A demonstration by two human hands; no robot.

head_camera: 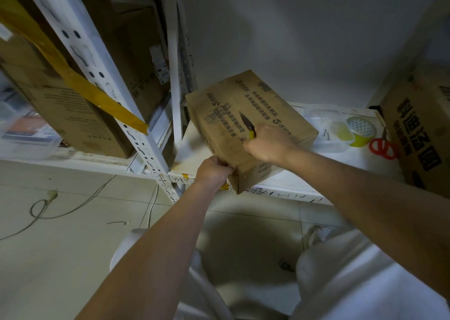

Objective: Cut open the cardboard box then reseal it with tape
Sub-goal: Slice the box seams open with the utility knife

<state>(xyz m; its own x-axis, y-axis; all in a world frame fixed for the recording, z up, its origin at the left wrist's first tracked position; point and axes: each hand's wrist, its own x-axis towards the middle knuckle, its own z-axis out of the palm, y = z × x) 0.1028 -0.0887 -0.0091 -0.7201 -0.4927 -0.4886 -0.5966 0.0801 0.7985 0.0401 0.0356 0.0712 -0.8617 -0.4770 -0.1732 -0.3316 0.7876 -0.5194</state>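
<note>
Sitting tilted on a white shelf (304, 181) in a dim storeroom: the cardboard box (246, 124), one corner overhanging the front edge. Gripping that near corner, the left hand (214, 171); closing around a yellow-handled knife (247, 124), the right hand (267, 144), blade lying against the box's top face. Probably only beginning the cut; flaps looking closed. Waiting right of the box: tape roll (360, 131) and red scissors (382, 146), resealing not yet started.

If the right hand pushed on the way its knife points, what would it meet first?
Probably only the cardboard box top: the right hand holds the knife pointing up-left along it. Beyond looks free; depth unclear.
</note>
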